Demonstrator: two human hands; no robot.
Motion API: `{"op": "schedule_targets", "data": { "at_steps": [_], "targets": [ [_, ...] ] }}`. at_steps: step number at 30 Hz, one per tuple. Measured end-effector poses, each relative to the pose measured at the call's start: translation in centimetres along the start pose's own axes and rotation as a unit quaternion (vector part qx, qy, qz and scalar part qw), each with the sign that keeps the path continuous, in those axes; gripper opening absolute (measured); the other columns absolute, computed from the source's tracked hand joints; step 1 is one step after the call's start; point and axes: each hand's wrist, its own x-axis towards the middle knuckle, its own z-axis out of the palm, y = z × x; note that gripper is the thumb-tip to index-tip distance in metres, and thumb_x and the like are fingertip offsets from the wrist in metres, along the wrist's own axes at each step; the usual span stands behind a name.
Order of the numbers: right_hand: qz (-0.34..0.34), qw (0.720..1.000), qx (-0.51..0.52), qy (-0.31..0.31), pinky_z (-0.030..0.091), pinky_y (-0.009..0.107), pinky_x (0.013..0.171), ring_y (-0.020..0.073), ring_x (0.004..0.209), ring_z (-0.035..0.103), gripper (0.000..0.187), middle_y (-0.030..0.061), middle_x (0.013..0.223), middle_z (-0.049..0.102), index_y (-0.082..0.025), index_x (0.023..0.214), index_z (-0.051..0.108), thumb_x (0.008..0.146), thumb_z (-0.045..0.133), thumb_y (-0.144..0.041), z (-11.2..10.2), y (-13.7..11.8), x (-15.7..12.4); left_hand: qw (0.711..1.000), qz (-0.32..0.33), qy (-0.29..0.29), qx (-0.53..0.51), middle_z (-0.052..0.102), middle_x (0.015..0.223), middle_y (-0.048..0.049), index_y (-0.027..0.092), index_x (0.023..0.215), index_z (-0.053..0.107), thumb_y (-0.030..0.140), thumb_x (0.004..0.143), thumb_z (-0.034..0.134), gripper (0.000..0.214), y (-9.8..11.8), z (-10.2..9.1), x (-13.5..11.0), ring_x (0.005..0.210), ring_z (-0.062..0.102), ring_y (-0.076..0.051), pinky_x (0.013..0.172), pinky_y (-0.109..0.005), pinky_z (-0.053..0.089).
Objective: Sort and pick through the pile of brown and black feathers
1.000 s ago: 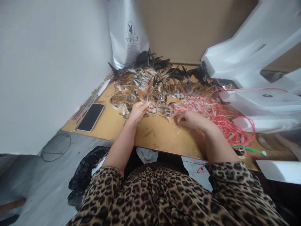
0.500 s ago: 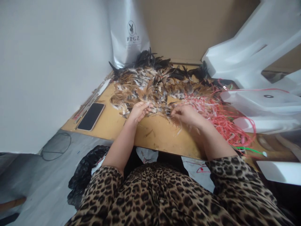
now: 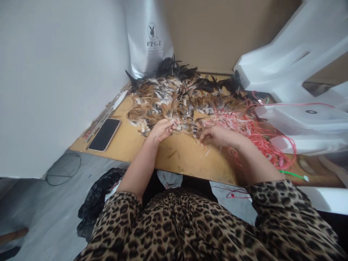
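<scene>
A wide heap of brown, white and black feathers (image 3: pixel 179 96) covers the back of a yellow wooden table (image 3: pixel 185 156). My left hand (image 3: pixel 161 129) rests at the heap's near edge, fingers curled round a small bunch of feathers. My right hand (image 3: pixel 217 136) lies a little to the right, fingers pinched at the feathers where they meet a tangle of red and pink strips (image 3: pixel 252 134). What the right fingers hold is too small to make out.
A black phone (image 3: pixel 104 134) lies at the table's left edge beside thin sticks. A silver bag (image 3: pixel 149 36) stands at the back against the wall. White foam pieces (image 3: pixel 296 69) crowd the right side. A black plastic bag (image 3: pixel 95 203) sits on the floor below.
My right hand slid left toward the feathers, then drew back slightly to the right. My left hand stayed at the heap's edge, its fingers curling a little tighter.
</scene>
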Motion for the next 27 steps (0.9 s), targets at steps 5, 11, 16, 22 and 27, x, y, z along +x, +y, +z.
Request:
{"op": "schedule_targets", "data": {
  "at_steps": [5, 11, 16, 22, 27],
  "targets": [
    [0.0, 0.999, -0.044, -0.025, 0.039, 0.022, 0.065, 0.0138, 0.076, 0.058, 0.018, 0.0007, 0.086, 0.066, -0.023, 0.077, 0.067, 0.065, 0.056, -0.017, 1.6, -0.2, 0.8, 1.0, -0.009, 0.023, 0.007, 0.067, 0.076, -0.0048, 0.009, 0.075, 0.063, 0.013, 0.075, 0.06, 0.005, 0.0, 0.2, -0.2, 0.052, 0.057, -0.002, 0.047, -0.009, 0.044],
    [0.003, 0.997, 0.051, 0.051, 0.042, 0.023, 0.065, 0.0129, 0.065, 0.057, 0.01, 0.0024, 0.07, 0.065, -0.017, 0.067, 0.063, 0.069, 0.054, -0.022, 0.8, -0.6, 2.8, 1.0, -0.007, 0.026, -0.004, 0.067, 0.077, -0.005, 0.009, 0.075, 0.062, 0.013, 0.075, 0.06, 0.004, 0.0, 0.3, -0.1, 0.053, 0.057, -0.002, 0.047, -0.008, 0.044],
    [0.022, 0.952, 0.28, 0.121, 0.041, 0.022, 0.051, 0.0098, 0.052, 0.053, 0.018, -0.0007, 0.061, 0.06, -0.016, 0.076, 0.059, 0.072, 0.055, -0.034, -1.2, -1.9, 3.8, 0.999, -0.021, 0.035, -0.013, 0.067, 0.086, -0.0076, 0.009, 0.075, 0.062, 0.012, 0.077, 0.057, 0.006, 0.1, 0.4, -0.1, 0.058, 0.058, -0.002, 0.048, -0.006, 0.043],
    [-0.023, 0.953, 0.24, 0.182, 0.036, 0.021, 0.05, 0.0089, 0.05, 0.049, 0.016, -0.001, 0.06, 0.058, -0.016, 0.078, 0.058, 0.075, 0.052, -0.03, -1.0, -4.0, 5.5, 0.996, -0.08, 0.003, -0.025, 0.067, 0.088, -0.0096, 0.008, 0.076, 0.06, 0.01, 0.08, 0.052, 0.01, 0.3, 0.2, -0.3, 0.059, 0.06, -0.003, 0.046, -0.006, 0.043],
    [-0.046, 0.962, 0.031, 0.266, 0.034, 0.023, 0.06, 0.0115, 0.062, 0.05, 0.012, 0.0033, 0.07, 0.059, -0.016, 0.071, 0.058, 0.074, 0.048, -0.021, -0.6, -4.9, 6.4, 0.996, -0.088, 0.003, -0.027, 0.067, 0.083, -0.0098, 0.008, 0.075, 0.059, 0.008, 0.079, 0.053, 0.008, 0.5, 0.2, -0.3, 0.058, 0.061, -0.004, 0.046, -0.006, 0.043]
  ]
}}
